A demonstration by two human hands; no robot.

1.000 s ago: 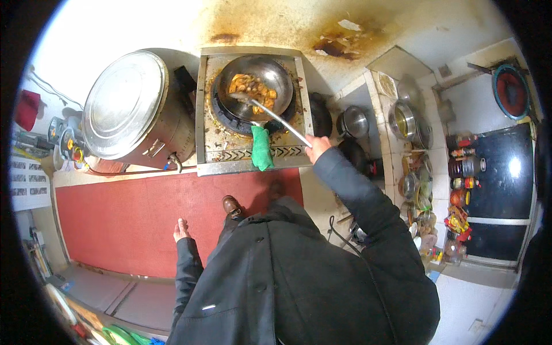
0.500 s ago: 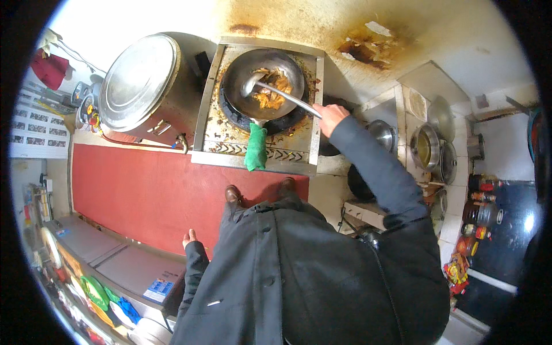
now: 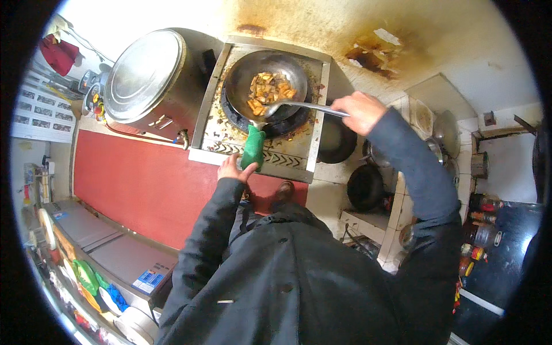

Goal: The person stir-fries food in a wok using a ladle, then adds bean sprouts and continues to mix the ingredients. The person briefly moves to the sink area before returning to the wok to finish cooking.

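Observation:
A dark wok [image 3: 238, 77] sits on the stove burner, with browned pieces of food [image 3: 269, 89] lying in it. My right hand [image 3: 362, 112] is closed around the handle end of a metal ladle [image 3: 313, 107]. The ladle's bowl rests at the wok's near edge, beside the food. A green cloth [image 3: 253, 148] is wrapped around the wok's handle. Just left of that cloth is my left hand [image 3: 232, 170], its thumb and fingers apart; whether the fingertips touch the cloth is hard to tell.
A big lidded metal pot [image 3: 144, 75] stands left of the stove [image 3: 287, 167]. Another dark wok [image 3: 336, 141] is at the stove's right, with a black pan [image 3: 365, 188] nearer me. Red matting [image 3: 132, 184] covers the floor. Behind on the left is a grey counter [image 3: 126, 259].
My left hand has come up from my side to the green cloth. My right hand has moved right and the ladle's bowl has shifted from the wok's middle to its near edge.

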